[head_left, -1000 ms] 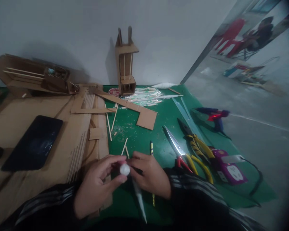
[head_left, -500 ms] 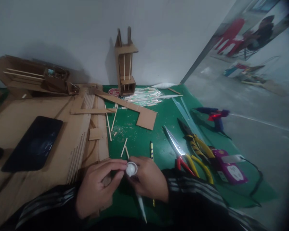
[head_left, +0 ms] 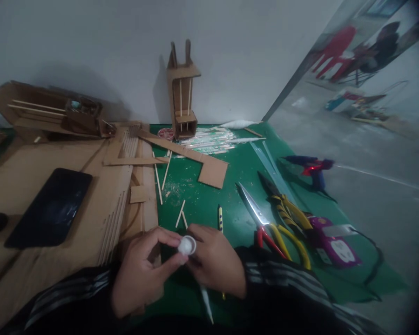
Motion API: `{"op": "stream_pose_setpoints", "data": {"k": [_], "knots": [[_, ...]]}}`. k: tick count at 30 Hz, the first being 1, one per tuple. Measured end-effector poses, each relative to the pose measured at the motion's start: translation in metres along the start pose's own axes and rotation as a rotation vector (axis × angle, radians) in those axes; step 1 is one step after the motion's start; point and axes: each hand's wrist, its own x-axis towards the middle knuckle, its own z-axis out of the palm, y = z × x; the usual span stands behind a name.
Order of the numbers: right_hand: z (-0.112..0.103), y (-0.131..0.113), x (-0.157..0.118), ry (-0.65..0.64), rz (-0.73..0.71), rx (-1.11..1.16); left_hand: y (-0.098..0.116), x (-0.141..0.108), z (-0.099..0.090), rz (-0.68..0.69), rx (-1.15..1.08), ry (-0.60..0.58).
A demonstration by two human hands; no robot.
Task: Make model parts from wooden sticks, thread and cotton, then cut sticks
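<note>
Left hand (head_left: 139,272) and right hand (head_left: 218,263) together, gripping white round piece (head_left: 186,245) directly between them (long axis unclear).

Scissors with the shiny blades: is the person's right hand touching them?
Apart. The head view shows a strip of green tabletop between the right hand and the scissors.

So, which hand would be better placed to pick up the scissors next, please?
Probably the right hand: the scissors lie on its side, close to its sleeve, while the left hand is farther off. Both hands are at the small round white piece, so neither looks free.
</note>
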Motion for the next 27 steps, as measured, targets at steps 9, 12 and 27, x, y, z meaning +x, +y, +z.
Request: {"op": "stream_pose_setpoints", "data": {"k": [9,12,27], "knots": [[-0.018,-0.008,-0.002,0.043,0.362,0.863,-0.001,0.002,-0.005,0.123,0.199,0.126],[-0.010,-0.011,0.000,0.039,0.418,1.096,0.000,0.002,-0.004,0.242,0.268,0.104],[-0.011,-0.008,0.001,0.140,0.399,0.798,-0.002,-0.002,-0.008,-0.023,0.115,0.113]]}}
